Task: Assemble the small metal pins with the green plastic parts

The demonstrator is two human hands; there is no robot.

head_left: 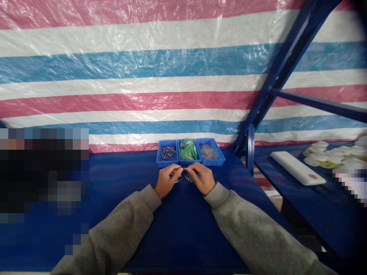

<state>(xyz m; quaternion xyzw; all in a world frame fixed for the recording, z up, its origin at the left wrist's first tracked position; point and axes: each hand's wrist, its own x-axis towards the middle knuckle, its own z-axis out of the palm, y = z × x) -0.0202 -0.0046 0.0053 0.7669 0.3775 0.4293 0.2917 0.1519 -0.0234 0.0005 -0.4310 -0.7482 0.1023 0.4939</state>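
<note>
On my feed, the left hand (165, 181) and right hand (204, 178) meet at the fingertips, both pinching one small metal part (185, 168) between them. Its long axis seems to run crosswise from hand to hand, with neither hand clearly nearer. Just below lie loose metal pins (187, 177), perhaps three or four, too small for me to count surely, on the blue desk (183, 233). Just beyond stand three blue bins in a row: the left bin (165, 163) holds metal pins (168, 152), the middle bin (186, 163) green packets (188, 150), and the right bin (214, 162) clear bags (208, 152).
</note>
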